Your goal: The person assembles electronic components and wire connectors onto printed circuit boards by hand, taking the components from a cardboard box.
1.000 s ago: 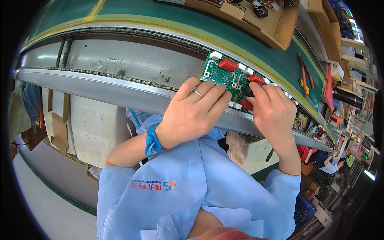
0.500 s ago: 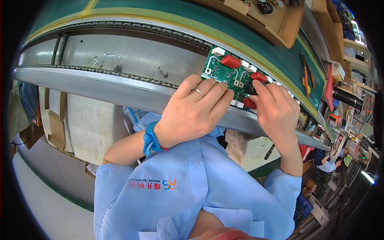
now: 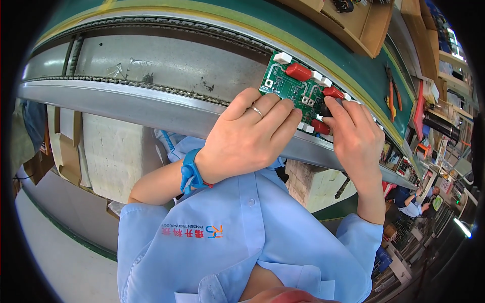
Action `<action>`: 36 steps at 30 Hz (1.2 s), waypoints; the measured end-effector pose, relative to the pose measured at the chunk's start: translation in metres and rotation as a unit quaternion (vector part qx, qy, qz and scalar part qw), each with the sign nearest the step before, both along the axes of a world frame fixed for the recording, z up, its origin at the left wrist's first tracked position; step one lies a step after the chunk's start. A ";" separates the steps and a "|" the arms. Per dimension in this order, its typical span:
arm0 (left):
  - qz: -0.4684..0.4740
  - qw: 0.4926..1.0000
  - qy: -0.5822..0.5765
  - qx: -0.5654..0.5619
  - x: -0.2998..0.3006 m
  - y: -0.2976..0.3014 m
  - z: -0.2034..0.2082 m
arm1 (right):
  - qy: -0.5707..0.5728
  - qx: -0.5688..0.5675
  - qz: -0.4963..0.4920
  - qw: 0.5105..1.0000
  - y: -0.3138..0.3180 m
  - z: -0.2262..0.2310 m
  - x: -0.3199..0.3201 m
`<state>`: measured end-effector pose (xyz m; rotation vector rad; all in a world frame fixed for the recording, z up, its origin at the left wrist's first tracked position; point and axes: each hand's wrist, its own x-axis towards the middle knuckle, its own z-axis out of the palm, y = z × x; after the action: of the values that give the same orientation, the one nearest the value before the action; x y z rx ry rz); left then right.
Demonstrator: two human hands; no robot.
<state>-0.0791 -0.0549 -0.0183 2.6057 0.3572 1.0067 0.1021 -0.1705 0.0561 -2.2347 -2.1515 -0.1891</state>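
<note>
A green circuit board [image 3: 288, 91] with red oval capacitors [image 3: 299, 72], white blocks and metal-looking parts lies across the conveyor's rails. My left hand [image 3: 252, 134], with a ring and a blue wrist strap [image 3: 190, 171], is curled over the board's near edge; its fingertips and thumb are hidden. Toward the board's right end, my right hand [image 3: 356, 134] pinches at a black component [image 3: 325, 108] on the board. That component is mostly covered by the fingers. Another red capacitor [image 3: 320, 126] sits just below the right thumb.
The metal conveyor rail [image 3: 126, 96] with chains runs in front of me. Beyond it is a green work surface [image 3: 222, 22] holding orange-handled pliers [image 3: 391, 93] and a cardboard box [image 3: 353, 25] of parts. A person [image 3: 409, 202] works far right.
The board and both hands have moved slightly right along the conveyor, while the whole view has shifted a little. Both hands keep much the same grip.
</note>
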 end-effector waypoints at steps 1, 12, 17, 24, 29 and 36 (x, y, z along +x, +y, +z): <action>0.000 1.000 0.000 -0.002 0.000 0.000 0.000 | 0.002 0.000 -0.006 1.000 0.000 0.000 0.000; -0.006 1.000 0.002 -0.014 -0.002 0.000 0.001 | -0.013 0.030 -0.018 0.999 -0.007 -0.011 -0.005; -0.007 1.000 0.000 -0.015 -0.002 -0.001 -0.001 | 0.002 0.013 0.032 0.999 -0.002 -0.006 0.005; 0.000 1.000 -0.004 -0.010 -0.001 -0.001 -0.002 | 0.030 -0.003 -0.004 1.000 -0.001 -0.004 0.000; -0.003 1.000 -0.004 -0.014 0.000 0.000 0.000 | 0.050 -0.009 -0.032 0.998 -0.004 -0.006 -0.002; -0.005 1.000 0.002 -0.015 0.001 0.000 0.001 | 0.094 -0.009 -0.004 0.996 -0.002 -0.005 0.012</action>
<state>-0.0782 -0.0546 -0.0168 2.5803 0.3588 0.9848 0.1138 -0.1726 0.0509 -2.1737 -2.0554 0.0401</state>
